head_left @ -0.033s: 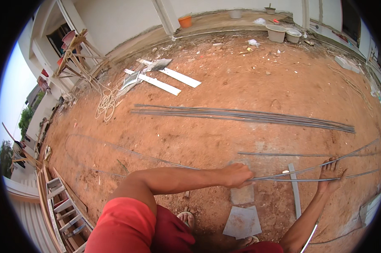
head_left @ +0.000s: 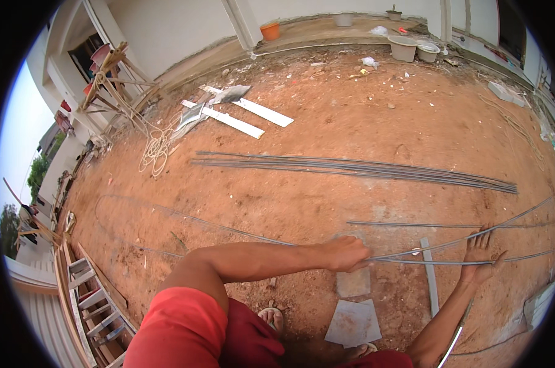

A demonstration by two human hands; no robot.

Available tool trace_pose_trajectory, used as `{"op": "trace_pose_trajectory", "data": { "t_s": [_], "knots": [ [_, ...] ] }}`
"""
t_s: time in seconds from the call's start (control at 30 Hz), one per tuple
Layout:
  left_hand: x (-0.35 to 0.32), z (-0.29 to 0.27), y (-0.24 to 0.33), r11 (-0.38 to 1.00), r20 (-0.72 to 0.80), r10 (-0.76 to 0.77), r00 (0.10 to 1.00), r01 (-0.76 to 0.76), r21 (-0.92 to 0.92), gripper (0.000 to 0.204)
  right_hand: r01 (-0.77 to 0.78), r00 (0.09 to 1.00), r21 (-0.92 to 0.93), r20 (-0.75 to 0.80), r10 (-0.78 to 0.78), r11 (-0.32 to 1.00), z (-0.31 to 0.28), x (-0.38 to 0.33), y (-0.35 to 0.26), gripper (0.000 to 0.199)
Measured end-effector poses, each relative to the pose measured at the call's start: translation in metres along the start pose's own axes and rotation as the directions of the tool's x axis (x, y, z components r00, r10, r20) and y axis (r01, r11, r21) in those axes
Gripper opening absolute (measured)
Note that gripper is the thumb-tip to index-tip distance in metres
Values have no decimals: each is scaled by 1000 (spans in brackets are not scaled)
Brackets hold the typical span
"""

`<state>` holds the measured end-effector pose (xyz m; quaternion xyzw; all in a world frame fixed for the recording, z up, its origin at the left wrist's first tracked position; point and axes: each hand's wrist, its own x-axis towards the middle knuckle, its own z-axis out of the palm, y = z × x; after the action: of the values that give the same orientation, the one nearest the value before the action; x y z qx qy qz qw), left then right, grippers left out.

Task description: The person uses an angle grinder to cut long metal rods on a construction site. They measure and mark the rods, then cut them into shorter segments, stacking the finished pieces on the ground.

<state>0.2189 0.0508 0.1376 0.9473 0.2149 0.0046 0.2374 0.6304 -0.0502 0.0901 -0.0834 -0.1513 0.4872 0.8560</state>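
My left hand [head_left: 348,253] is closed in a fist around thin steel rods, just right of centre. From the fist one rod [head_left: 440,246] slants up to the right, and a lower rod [head_left: 427,262] runs nearly level. My right hand [head_left: 478,253], lower right, has its fingers spread. The lower rod crosses its palm near the thumb, and the slanting rod passes by its fingers. Left of my forearm, a long bent rod [head_left: 228,229] loops faintly over the dirt. Another straight rod [head_left: 400,224] lies just beyond my hands.
A bundle of steel rods [head_left: 351,165] lies farther out on the reddish dirt. White boards [head_left: 262,112] and coiled rope [head_left: 156,153] are beyond it. A ladder [head_left: 96,300] lies at lower left. Grey tiles [head_left: 354,322] and a flat strip [head_left: 430,279] are near my feet.
The slanting rod has risen slightly at its right end. My left hand has shifted very slightly right; my right hand stays almost in place.
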Motion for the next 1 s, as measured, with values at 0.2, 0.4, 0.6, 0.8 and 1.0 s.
{"op": "trace_pose_trajectory", "data": {
  "t_s": [0.2,0.4,0.6,0.8,1.0],
  "knots": [
    [34,-41,26,999,-16,10,1000,-11,-39,38,-184,979,-112,64,192,976,44,-86,138,150],
    [121,-41,76,993,-122,99,988,-106,-53,30,-335,891,-369,174,419,867,76,-170,291,94],
    [201,-14,113,988,-144,144,979,-151,-35,17,-241,969,-389,-155,194,889,55,-161,295,64],
    [248,7,147,955,-45,79,996,-89,-284,32,75,960,-910,-45,-278,407,38,-143,242,58],
    [190,-44,100,959,-46,119,992,-127,-253,73,-131,825,-527,-528,-202,840,70,-109,196,42]
  ]
}}
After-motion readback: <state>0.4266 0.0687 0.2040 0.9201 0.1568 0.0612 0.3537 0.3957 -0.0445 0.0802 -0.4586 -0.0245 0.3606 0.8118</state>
